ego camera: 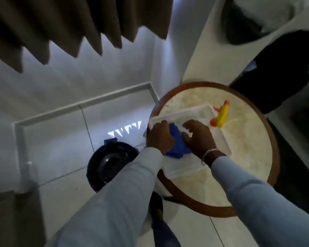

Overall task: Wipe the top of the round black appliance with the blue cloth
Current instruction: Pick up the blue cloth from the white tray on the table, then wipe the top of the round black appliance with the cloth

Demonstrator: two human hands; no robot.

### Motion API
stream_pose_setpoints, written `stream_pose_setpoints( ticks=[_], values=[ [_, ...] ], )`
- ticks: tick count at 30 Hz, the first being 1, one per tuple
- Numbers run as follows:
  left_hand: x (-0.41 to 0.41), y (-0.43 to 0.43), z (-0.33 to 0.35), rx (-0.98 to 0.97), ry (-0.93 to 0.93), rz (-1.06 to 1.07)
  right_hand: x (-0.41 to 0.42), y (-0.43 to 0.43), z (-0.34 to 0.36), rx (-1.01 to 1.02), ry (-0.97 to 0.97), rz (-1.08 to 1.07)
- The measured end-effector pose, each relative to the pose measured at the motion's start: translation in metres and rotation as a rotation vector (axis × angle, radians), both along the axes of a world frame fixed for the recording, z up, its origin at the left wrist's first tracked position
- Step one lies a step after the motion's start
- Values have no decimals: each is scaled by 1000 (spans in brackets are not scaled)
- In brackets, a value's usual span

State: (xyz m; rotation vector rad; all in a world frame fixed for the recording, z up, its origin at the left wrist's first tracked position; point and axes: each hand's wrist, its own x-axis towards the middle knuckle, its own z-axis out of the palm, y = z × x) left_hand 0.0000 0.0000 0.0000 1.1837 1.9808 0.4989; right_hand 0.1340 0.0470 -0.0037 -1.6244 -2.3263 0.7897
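Note:
A blue cloth (177,145) lies bunched in a clear plastic tray (184,168) on a round marble table. My left hand (159,137) closes over the cloth's left side, gripping it. On the cloth's right edge rests my right hand (198,138), fingers spread, a silver bracelet at the wrist. The round black appliance (109,162) stands on the white tiled floor to the left of the table, below my left forearm, which hides part of it.
A yellow spray bottle (220,114) with orange ends lies at the tray's far right corner. The table has a brown wooden rim (194,202). Brown curtains (61,27) hang at the top left. A dark-clothed person's leg (275,72) is beyond the table.

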Motion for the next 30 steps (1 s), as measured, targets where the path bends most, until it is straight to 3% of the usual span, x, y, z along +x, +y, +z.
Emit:
stream_pose_setpoints(
  ticks=[6,11,16,22,26,30],
  values=[
    [25,30,-62,-155,64,-20,1,8,-63,-202,-42,-287],
    [43,35,-83,-82,73,252,2,6,-94,-294,51,-409],
    [32,36,-81,-17,-213,381,3,6,-93,-335,154,-451],
    [0,-4,-42,226,-449,456,-9,-7,-44,-467,480,-422],
    [-36,-50,-32,305,-607,575,-41,-25,-9,-601,707,-284],
    [-77,-101,-50,361,-556,700,-90,-68,-19,-710,723,-107]
  ],
)
